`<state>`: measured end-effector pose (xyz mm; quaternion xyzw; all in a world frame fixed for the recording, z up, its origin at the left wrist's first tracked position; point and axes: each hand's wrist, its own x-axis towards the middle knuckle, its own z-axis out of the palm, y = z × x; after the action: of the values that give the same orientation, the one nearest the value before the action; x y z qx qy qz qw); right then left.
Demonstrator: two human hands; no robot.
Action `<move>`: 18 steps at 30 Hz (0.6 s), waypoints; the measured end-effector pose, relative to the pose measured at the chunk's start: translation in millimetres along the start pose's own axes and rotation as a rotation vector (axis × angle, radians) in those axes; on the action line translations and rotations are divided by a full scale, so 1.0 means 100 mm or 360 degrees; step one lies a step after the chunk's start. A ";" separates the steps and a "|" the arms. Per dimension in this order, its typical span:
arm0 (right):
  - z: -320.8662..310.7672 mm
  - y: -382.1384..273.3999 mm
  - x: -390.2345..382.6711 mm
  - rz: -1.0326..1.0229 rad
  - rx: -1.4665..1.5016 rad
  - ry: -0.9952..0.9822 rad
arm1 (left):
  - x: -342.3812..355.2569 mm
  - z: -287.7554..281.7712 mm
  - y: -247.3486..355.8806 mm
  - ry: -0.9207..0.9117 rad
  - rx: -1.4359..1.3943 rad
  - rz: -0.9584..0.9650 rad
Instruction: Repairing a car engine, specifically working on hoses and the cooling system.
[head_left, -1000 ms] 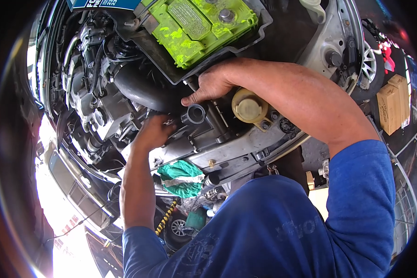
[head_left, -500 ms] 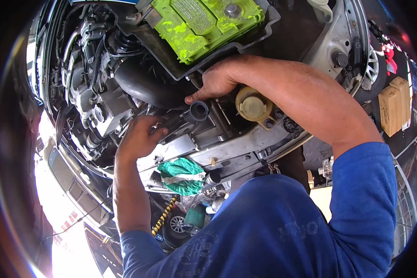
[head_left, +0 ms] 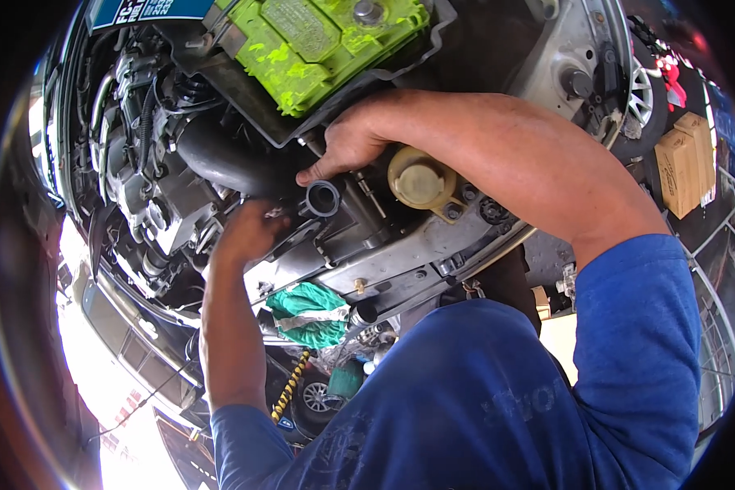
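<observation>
My left hand (head_left: 253,231) reaches down between the engine and the front panel, beside the black ringed opening (head_left: 322,198). Its fingers are bent, blurred and partly hidden, so any grip is unclear. My right hand (head_left: 353,145) reaches in below the battery tray's edge. Its thumb points left and lies near the end of the thick black hose (head_left: 229,159), just above the ringed opening. The other fingers of that hand are out of sight behind the tray and hose. A yellowed plastic reservoir (head_left: 420,180) stands beneath my right forearm.
A bright green, flaking battery (head_left: 318,45) sits in a black tray (head_left: 282,135). The metal front panel (head_left: 392,278) runs between my body and the engine bay. Green cloth (head_left: 309,314) lies by the panel. Cardboard boxes (head_left: 684,167) stand at the right, near a wheel (head_left: 641,98).
The whole view has shifted, so the engine bay sits farther left and the battery higher. My left hand has moved slightly deeper, toward the hose. My right hand stays beneath the tray.
</observation>
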<state>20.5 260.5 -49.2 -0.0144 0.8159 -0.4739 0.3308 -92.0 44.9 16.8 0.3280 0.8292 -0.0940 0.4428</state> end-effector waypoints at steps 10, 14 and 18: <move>0.03 0.03 0.06 -0.0021 0.0083 -0.0179 | -0.04 -0.03 -0.15 0.0011 -0.0148 -0.0249; 0.03 0.02 0.06 -0.0049 -0.0051 -0.0043 | 0.12 0.12 -0.13 -0.0044 -0.0028 0.0116; 0.03 0.03 0.05 -0.0019 -0.0001 -0.0066 | -0.13 -0.09 -0.18 0.0048 -0.0250 -0.0117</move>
<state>19.0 258.2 -54.6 -0.0293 0.8089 -0.4753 0.3448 -104.2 28.4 30.1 0.2629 0.8521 -0.0398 0.4508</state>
